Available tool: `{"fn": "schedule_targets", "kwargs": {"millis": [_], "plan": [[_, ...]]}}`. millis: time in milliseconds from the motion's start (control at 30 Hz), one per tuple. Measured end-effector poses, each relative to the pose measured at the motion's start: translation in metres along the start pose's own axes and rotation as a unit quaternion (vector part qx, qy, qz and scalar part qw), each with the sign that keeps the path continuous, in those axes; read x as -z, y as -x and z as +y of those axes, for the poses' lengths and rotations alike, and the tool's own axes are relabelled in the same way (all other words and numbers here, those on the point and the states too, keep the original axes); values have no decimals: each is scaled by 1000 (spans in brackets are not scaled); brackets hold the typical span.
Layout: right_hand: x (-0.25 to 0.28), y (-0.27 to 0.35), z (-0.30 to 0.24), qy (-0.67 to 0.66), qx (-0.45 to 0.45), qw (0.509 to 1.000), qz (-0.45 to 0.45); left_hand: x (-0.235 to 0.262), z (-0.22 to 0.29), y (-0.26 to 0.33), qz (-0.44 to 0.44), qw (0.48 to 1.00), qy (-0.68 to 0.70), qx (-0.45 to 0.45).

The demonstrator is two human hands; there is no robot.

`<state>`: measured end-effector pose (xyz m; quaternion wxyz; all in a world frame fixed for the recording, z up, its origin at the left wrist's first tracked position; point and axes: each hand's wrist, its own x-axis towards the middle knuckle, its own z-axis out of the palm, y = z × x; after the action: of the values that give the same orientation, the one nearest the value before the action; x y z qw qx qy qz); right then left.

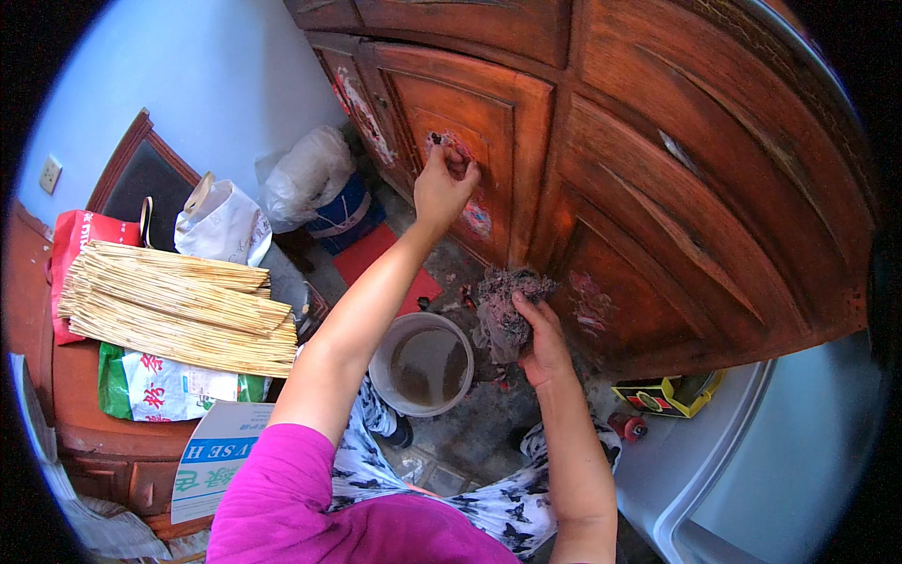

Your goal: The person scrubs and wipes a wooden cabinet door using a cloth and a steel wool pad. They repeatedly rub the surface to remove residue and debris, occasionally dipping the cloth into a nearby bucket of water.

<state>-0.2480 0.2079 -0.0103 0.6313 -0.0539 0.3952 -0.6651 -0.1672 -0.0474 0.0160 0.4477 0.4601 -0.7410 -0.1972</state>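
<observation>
My left hand reaches up to the reddish-brown wooden cabinet door. Its fingers are pinched together against a torn patch of sticker remains on the door panel; whether a scrap is between them is hidden. Lower and to the right, my right hand grips a crumpled, dirty grey rag, held in front of the cabinet. More sticker residue shows below my left hand, and another scraped patch marks the panel right of the rag. Between my forearms stands a white bucket of murky water.
Bundled thin sticks lie on packages at the left, above a printed card. A bagged blue bucket stands in the corner. At the right are a yellow-and-black box, a small red bottle and a grey plastic tub.
</observation>
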Motion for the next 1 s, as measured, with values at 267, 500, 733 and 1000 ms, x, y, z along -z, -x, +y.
{"fn": "schedule_targets", "kwargs": {"millis": [267,500,733,1000], "plan": [[5,-3,2,42,44,998,16,-11,-38,37,-99,994,46,23],[7,0,6,118,72,990,-36,37,11,144,-477,621,429,450],[11,-2,16,225,200,949,-93,35,-11,171,-306,489,670,467],[12,11,-12,-89,136,986,24,70,53,30,113,840,512,137]]}}
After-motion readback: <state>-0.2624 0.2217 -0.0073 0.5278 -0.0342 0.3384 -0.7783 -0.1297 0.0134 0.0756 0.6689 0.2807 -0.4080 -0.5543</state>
